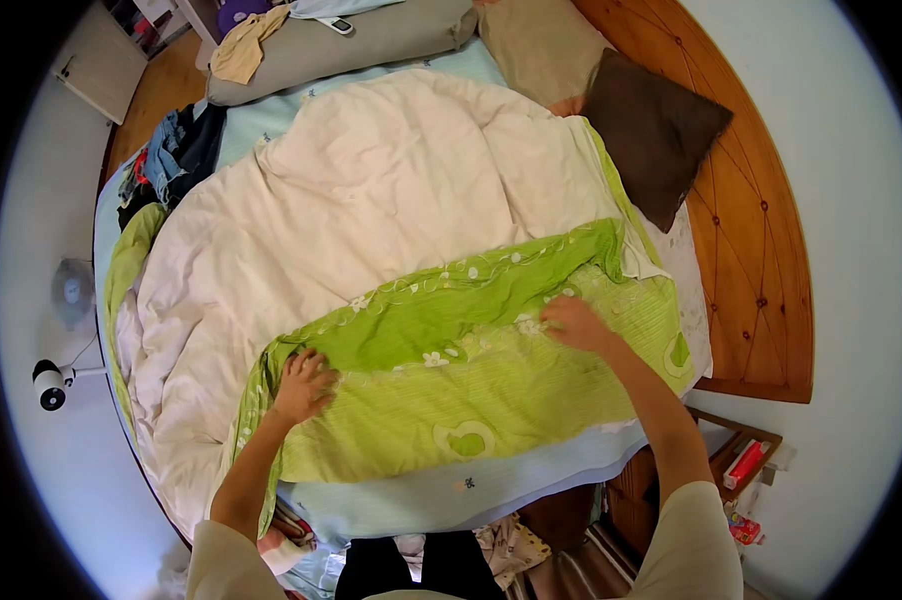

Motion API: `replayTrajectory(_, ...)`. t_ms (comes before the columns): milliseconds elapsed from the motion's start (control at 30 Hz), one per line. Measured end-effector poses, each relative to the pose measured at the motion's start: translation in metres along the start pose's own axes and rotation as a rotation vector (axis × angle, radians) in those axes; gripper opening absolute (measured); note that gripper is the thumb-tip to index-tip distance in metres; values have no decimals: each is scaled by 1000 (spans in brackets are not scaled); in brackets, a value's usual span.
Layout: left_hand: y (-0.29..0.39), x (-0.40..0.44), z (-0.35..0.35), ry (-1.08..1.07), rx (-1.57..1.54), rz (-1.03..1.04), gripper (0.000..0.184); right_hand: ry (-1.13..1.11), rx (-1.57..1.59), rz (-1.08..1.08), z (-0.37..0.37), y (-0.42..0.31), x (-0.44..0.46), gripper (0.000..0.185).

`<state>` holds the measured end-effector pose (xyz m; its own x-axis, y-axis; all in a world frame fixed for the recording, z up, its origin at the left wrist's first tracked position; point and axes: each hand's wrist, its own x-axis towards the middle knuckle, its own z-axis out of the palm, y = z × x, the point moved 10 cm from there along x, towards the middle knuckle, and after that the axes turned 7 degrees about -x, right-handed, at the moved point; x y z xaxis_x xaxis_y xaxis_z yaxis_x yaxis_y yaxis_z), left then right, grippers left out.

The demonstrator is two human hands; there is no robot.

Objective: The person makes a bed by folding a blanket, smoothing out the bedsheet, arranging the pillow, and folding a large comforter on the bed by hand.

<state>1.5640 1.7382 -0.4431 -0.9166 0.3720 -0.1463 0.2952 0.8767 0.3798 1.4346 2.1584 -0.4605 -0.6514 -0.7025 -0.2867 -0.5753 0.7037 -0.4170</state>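
A white duvet (371, 190) lies rumpled across the bed. Along its near side a green duvet cover (391, 425), with white flowers and leaf shapes, is spread and partly folded over. My left hand (306, 388) rests on the cover's left part with its fingers apart, slightly blurred. Farther right, my right hand (576, 322) is closed at the cover's flowered band, its fingers curled on the cloth. Motion blurs those fingertips a little.
A brown pillow (653, 138) and a beige pillow (541, 50) lie by the wooden headboard (751, 250). A grey bolster (361, 50) crosses the far end, bearing a remote control (339, 25). Clothes (176, 150) are heaped at left. A small wooden shelf (736, 455) stands at lower right.
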Motion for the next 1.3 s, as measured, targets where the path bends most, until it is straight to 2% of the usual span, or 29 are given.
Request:
replayTrajectory(67, -9, 25, 19, -66, 221, -80, 39, 316, -120, 158, -3, 22, 14, 32)
replayTrajectory(100, -38, 34, 26, -11, 213, -223, 43, 475, -183, 240, -9, 36, 10, 32)
replayTrajectory(167, -104, 37, 37, 94, 198, -517, 49, 832, 72, 465, -66, 72, -8, 39)
replayTrajectory(233, -108, 43, 36, 78, 157, -550, 52, 879, -291, 772, -97, 98, -54, 48)
replayTrajectory(300, -104, 49, 31, 76, 113, -553, 55, 748, -706, 962, -112, 118, -95, 59)
replayTrajectory(367, -96, 50, 27, 81, 67, -542, 58, 424, -106, 1204, -79, 172, -143, 55)
replayTrajectory(433, -93, 55, 32, -4, -51, -520, 57, 342, 100, 1011, -50, 203, -164, 52)
replayTrajectory(467, -94, 56, 34, -47, -107, -514, 56, 454, 195, 1060, -56, 213, -174, 47)
replayTrajectory(500, -104, 54, 28, 14, -98, -543, 55, 562, 297, 1108, -56, 222, -185, 43)
replayTrajectory(567, -131, 55, 22, 144, -72, -601, 54, 889, 116, 1283, -66, 253, -227, 33)
replayTrajectory(600, -142, 51, 17, 205, -107, -649, 52, 936, -188, 1239, -88, 223, -213, 29)
replayTrajectory(667, -141, 53, 11, 279, -103, -515, 53, 996, -775, 1065, -137, 126, -158, 23)
replayTrajectory(733, -131, 54, 10, 301, -121, -425, 54, 667, -288, 612, -90, 133, -94, 23)
replayTrajectory(800, -117, 50, 13, 281, -154, -401, 56, 265, 112, 234, -16, 87, -36, 24)
replayTrajectory(867, -91, 43, 10, 255, -86, -384, 59, -148, 184, 78, 27, 55, -5, 43)
replayTrajectory(967, -64, 19, 15, 192, 38, -319, 62, 804, -117, 555, -74, 86, 2, 52)
replayTrajectory(1067, -20, -26, 24, 97, 84, -278, 58, 932, -101, 696, -94, 86, 13, 56)
replayTrajectory(1100, -8, -50, 37, 75, 104, -255, 56, 834, -95, 571, -81, 64, 31, 55)
replayTrajectory(1167, 26, -104, 57, 142, -68, -166, 50, 678, -40, 372, -17, 7, 49, 52)
replayTrajectory(1200, 43, -131, 61, 164, -206, -185, 48, 622, 10, 303, 20, -33, 51, 48)
replayTrajectory(1233, 60, -161, 63, 188, -346, -200, 47, 502, 215, 215, 51, -83, 49, 46)
replayTrajectory(1300, 85, -222, 77, 134, -565, -338, 42, 257, 436, 117, 147, -162, 43, 33)
